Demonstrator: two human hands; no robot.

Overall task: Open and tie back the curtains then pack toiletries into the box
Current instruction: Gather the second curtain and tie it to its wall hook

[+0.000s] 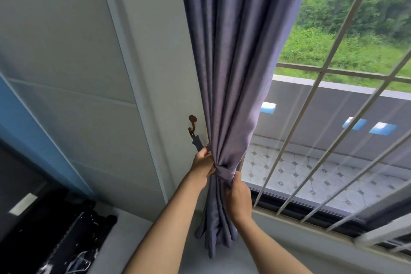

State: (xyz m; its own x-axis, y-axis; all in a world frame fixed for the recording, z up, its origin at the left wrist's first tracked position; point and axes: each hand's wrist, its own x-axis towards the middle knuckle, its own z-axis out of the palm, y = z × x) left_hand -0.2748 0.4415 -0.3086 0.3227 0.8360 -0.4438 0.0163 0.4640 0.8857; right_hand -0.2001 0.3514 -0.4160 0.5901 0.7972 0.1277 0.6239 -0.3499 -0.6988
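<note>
Two hands are on the gathered curtain [231, 73], both at the waist where the tie-back band [224, 171] wraps it. Landmark: wall hook [192, 127], brown, fixed to the pale window surround.

Position: curtain hangs just right of the hook, drawn clear of the barred window [333, 140] further right. Band sits below and right of the hook; a dark strap runs from the hook down to the left hand.

Hand state: left hand [203, 164], below the hook, fingers curled around the band's hook-side end and the curtain edge. Right hand [238, 198], lower and further right of the hook, fingers curled, pinching fabric at the band's underside. Neither is free.

Risks (judgement):
- Band slips down the bundle if the wrap is slack; the fabric looks smooth and the folds bulky.
- Outer pleats on the side away from the hook may escape the band if not all are gathered, so the curtain would spread back over the window.
- A hard pull toward the hook could lift the strap off it.

Orientation: curtain's long axis near vertical, leaning slightly toward the hook at the waist; top beyond the upper frame, free hem pointing down onto the sill [266, 258] below the hook. Band's long axis runs horizontal, across the curtain.

Toiletries and box: not in view.
</note>
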